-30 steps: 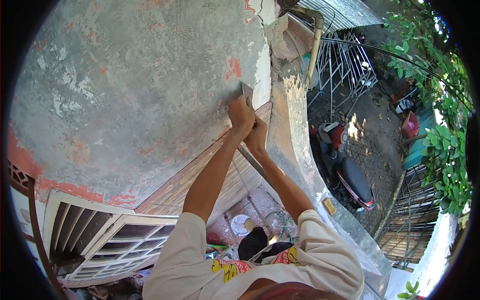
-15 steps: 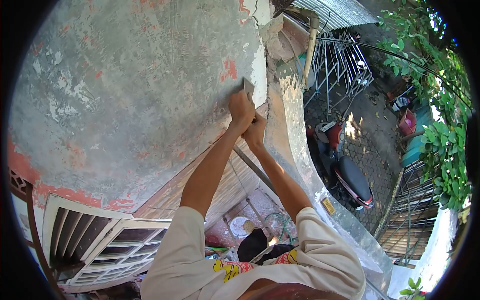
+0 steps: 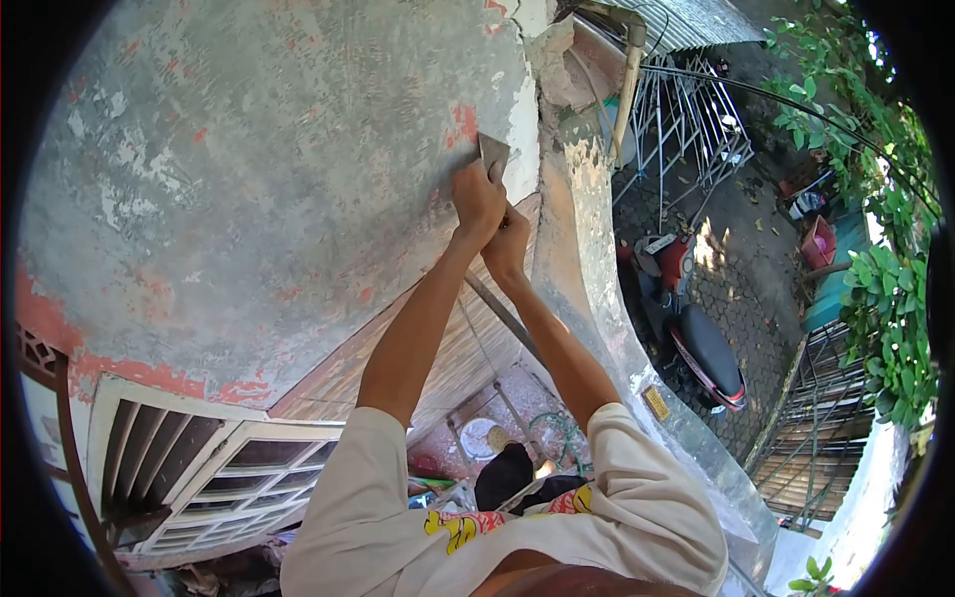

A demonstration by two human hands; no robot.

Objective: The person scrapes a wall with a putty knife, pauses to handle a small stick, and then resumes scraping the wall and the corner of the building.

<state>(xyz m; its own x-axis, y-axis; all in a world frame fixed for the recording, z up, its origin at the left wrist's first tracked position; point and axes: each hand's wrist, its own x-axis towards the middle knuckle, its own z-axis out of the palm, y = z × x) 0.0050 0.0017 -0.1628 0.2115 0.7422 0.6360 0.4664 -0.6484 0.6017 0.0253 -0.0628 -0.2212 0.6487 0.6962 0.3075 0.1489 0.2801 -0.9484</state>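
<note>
A flat metal scraper (image 3: 493,151) has its blade against the grey, patchy wall (image 3: 288,179), beside a strip of bare white plaster near the wall's right edge. My left hand (image 3: 478,203) is closed round the tool just below the blade. Lower and to the right, my right hand (image 3: 507,242) is wrapped round the handle, most of which the fingers hide. Reddish patches of old paint show on the wall, one of them just above the blade.
A pole (image 3: 505,320) slants below my forearms. White louvred window frames (image 3: 249,483) are at the lower left. Far below on the right stand a parked motorbike (image 3: 704,348), a metal lattice (image 3: 686,129) and a pink bucket (image 3: 819,244). A cable crosses the upper right.
The scraper blade has shifted slightly up the wall and shows more of its face. Both hands keep their hold, and the view has moved a little.
</note>
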